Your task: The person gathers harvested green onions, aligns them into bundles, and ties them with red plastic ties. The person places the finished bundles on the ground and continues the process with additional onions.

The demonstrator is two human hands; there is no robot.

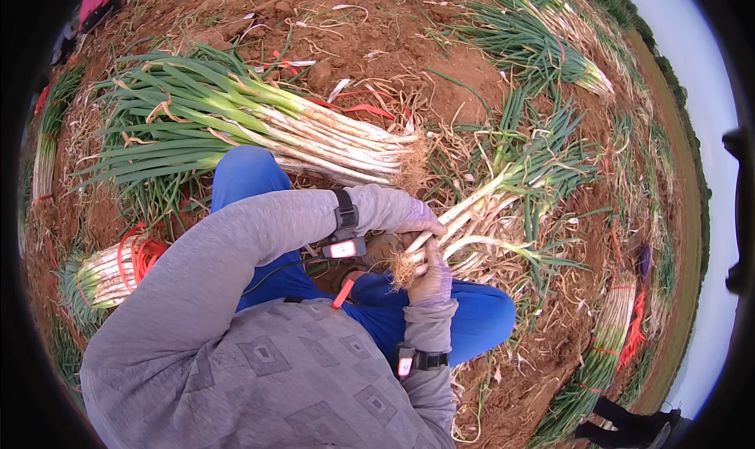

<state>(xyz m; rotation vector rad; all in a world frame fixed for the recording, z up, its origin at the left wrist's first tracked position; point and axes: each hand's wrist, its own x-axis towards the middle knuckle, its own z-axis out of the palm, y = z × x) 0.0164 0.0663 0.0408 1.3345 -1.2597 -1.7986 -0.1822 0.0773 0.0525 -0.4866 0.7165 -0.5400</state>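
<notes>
Both hands are at a few green onions [472, 204] before my crossed legs, just above the root ends. My left hand [422, 218], in a thin purplish glove, grips the white stems from the far side. Close below it, my right hand [432, 275], gloved alike, holds the stems near their brown roots. The green leaves point away to the upper right. Beneath and beyond lie more loose green onions [545, 183] with dry husks. A large pile of green onions [336, 133] rests to the left of the hands, its roots towards them.
Tied bundles of green onions lie at the lower left [105, 275], lower right [613, 319] and upper right [542, 48]. Red ties [368, 110] lie on the reddish soil [377, 12]. Parts of other people show at the upper left [97, 4] and lower right [631, 426].
</notes>
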